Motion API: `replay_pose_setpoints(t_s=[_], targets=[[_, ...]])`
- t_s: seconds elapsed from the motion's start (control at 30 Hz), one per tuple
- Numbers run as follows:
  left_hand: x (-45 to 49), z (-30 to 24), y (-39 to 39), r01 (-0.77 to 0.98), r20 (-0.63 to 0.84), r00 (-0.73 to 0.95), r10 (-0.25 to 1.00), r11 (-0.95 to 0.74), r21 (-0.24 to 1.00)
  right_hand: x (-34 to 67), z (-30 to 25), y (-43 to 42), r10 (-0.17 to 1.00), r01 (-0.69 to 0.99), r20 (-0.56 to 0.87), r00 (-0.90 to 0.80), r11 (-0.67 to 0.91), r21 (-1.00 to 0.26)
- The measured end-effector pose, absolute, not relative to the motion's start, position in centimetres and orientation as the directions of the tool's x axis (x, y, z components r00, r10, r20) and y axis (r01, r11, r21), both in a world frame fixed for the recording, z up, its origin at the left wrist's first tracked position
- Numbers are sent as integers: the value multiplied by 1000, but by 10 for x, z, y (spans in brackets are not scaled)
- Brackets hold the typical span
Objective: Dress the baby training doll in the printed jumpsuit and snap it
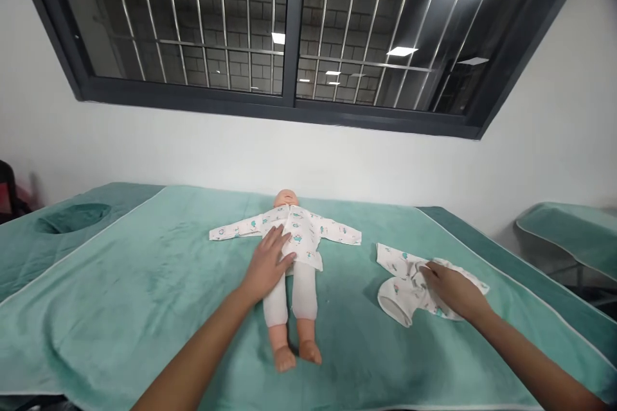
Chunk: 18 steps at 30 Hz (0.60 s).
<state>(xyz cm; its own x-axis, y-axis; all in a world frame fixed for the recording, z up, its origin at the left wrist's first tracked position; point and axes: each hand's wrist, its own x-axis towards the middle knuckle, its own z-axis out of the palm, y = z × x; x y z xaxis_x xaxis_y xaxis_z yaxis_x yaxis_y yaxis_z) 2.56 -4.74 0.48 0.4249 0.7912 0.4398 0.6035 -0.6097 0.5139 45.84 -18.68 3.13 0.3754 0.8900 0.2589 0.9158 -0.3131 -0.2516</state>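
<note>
A baby doll (pixel 286 198) lies on its back in the middle of the bed, feet toward me. It has on a white patterned long-sleeved top (pixel 301 231), arms spread wide, and its legs are white down to bare feet. My left hand (pixel 268 262) rests on the lower front of the top with its fingers spread. To the right, a pair of small white patterned pants (pixel 402 295) lies crumpled on the cover. My right hand (pixel 446 286) has its fingers closed on the bunched cloth of the pants; the fingertips are partly hidden.
A green plush cover (pixel 144 308) spreads over the bed, with a round hollow (pixel 72 218) at its left. Behind stands a white wall with a barred window (pixel 289 32). Another green-covered surface (pixel 573 237) is at the far right, and a dark chair edge (pixel 8 189) at the far left.
</note>
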Motion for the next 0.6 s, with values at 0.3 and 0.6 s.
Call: replay_pose_setpoints(t_s=[0.3,0.6], targets=[[14,-4,-50,623,395,383,835,-550,557,345,134,-178,957,382,158,243,55,-922],[57,91,-108,-56,410,443,797,-432,900,243,195,-149,943,-216,328,-54,309,-926]])
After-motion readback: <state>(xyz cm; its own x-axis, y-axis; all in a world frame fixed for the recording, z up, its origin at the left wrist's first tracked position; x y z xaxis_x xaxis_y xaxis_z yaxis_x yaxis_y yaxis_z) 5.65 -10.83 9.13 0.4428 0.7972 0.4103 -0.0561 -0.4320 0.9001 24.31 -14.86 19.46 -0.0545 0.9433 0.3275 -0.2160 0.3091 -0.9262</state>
